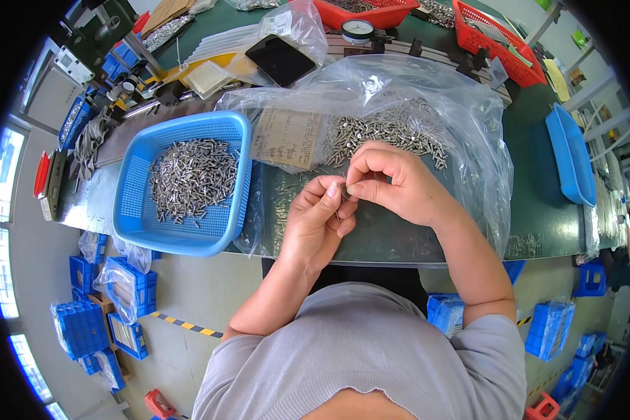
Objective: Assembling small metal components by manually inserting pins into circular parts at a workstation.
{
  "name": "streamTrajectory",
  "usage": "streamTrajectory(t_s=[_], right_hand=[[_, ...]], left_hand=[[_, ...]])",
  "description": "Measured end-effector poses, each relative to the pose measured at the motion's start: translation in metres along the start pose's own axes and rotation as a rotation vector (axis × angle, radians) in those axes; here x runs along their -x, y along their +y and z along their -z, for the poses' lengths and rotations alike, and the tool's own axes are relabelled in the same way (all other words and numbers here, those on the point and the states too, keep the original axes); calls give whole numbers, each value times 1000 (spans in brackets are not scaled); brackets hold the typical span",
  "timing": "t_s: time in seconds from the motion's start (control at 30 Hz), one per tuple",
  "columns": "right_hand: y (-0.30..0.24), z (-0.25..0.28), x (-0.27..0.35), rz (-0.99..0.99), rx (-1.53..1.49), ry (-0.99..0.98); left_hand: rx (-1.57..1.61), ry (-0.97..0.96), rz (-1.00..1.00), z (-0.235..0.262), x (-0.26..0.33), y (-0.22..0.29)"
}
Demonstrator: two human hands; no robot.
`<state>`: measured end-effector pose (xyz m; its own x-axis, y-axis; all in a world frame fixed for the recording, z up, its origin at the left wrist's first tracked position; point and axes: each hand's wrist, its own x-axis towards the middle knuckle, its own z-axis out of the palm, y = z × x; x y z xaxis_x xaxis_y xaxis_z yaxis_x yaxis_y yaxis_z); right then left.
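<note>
My left hand (315, 222) is closed, its thumb and fingers curled round a small metal piece (344, 197), mostly hidden. The fingertips of my right hand (393, 183) pinch together right against it; what lies between them is too small to make out. Both hands meet above the front of the bench. Just beyond them, many small metal pins (399, 134) lie in an opened clear plastic bag (462, 119). To the left stands a blue plastic basket (127, 203) with a heap of similar metal pins (192, 178) inside.
A brown paper label (285, 134) lies on the bag. Behind it are a black phone (281, 60), a dial gauge (358, 30) and a red basket (500, 50). A blue tray (570, 155) sits at the bench's right edge. Blue crates (84, 327) stand on the floor.
</note>
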<state>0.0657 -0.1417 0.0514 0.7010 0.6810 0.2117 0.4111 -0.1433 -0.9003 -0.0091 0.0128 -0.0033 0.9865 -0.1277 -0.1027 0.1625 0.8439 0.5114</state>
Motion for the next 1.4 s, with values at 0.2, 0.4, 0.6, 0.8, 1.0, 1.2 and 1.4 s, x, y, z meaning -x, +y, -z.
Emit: streamTrajectory(t_s=[0.2, 0.4, 0.6, 0.8, 1.0, 1.2, 1.4], right_hand=[[2, 4, -1, -28, -33, 15], [2, 2, -2, -50, -68, -3], [1, 1, -1, -45, -72, -15], [2, 0, -1, -34, -59, -22], [0, -1, -4, -31, 23, -25], [3, -3, -4, 170, 178, 66], [6, -1, -1, 200, 203, 84]], left_hand=[[22, -11, 13, 1, 0, 1], [7, -2, 1, 1, 0, 1], [-1, -7, 9, 1, 1, 0], [-12, 0, 13, 0, 1, 0], [-61, -13, 22, 0, 2, 2], [-11, -69, 76, -1, 1, 3], [-25, 21, 2, -3, 1, 0]])
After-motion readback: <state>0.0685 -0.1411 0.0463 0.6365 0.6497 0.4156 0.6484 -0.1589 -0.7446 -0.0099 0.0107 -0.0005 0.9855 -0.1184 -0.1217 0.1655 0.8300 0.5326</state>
